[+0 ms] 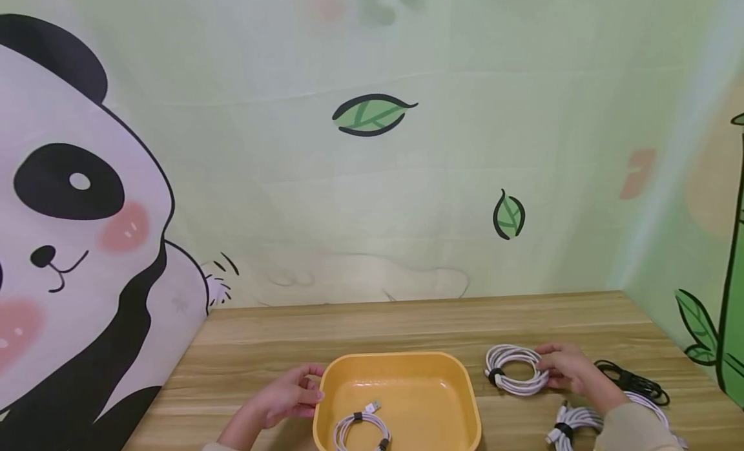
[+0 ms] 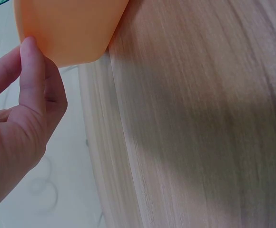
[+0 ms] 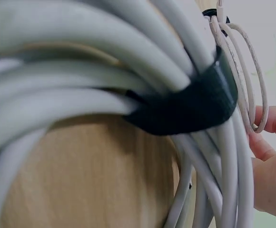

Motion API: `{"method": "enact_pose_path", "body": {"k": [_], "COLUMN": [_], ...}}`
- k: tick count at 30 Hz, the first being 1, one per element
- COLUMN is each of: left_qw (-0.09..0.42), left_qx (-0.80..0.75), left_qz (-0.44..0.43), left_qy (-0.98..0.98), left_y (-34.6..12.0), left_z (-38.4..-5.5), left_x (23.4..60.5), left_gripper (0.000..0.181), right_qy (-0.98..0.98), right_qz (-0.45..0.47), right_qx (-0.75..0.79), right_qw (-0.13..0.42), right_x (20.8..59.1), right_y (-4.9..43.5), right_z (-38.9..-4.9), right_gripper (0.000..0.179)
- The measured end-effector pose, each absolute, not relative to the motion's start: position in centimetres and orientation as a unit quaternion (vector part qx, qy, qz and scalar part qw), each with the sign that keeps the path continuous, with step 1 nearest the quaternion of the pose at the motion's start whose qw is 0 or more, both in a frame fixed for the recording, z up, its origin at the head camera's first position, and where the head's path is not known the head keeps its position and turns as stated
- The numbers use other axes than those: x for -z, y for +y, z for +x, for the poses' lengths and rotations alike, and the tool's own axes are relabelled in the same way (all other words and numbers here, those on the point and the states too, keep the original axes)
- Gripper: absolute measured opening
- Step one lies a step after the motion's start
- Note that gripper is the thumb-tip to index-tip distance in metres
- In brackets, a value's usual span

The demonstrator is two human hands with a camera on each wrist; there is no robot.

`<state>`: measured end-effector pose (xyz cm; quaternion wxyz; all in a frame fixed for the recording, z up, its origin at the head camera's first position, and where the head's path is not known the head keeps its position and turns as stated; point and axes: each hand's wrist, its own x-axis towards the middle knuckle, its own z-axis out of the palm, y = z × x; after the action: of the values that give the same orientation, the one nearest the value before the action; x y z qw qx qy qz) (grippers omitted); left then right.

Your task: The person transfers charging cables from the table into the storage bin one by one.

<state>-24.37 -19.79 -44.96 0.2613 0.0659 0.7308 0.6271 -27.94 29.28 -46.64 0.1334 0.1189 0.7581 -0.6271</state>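
A yellow tray (image 1: 430,409) stands on the wooden table, and my left hand (image 1: 287,399) grips its left rim with thumb and fingers. In the left wrist view that thumb lies against the tray's outer wall (image 2: 73,28). Inside the tray lies a coiled white cable (image 1: 363,417) with a USB plug and black ties. Right of the tray, my right hand (image 1: 569,368) pinches the right side of another coiled white cable (image 1: 526,389), bound by one black strap. The right wrist view shows the fingers on this coil (image 3: 242,80), partly hidden behind a nearer thick bundle.
A white cable bundle (image 1: 572,422) with a black tie lies nearest the right forearm. Behind it is a coiled black cable (image 1: 636,381), and another white cable (image 1: 648,404) is partly hidden by the sleeve. A printed panda backdrop (image 1: 372,199) rises behind the table.
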Motion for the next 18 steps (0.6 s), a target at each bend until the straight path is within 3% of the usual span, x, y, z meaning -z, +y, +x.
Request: {"method": "enact_pose_path", "body": {"k": [18], "left_qw": [0.261], "left_qx": [-0.624], "left_qz": [0.064], "left_qy": [0.734], "left_y": [-19.79], "left_z": [-24.34], "left_x": [44.92], "left_gripper": [0.047], "right_qy": [0.73], "right_qz": [0.112], "right_qx": [0.66], "right_qw": [0.142], "right_x": [46.38], "right_y": [29.16], "right_z": [-27.63], "right_gripper": [0.05]}}
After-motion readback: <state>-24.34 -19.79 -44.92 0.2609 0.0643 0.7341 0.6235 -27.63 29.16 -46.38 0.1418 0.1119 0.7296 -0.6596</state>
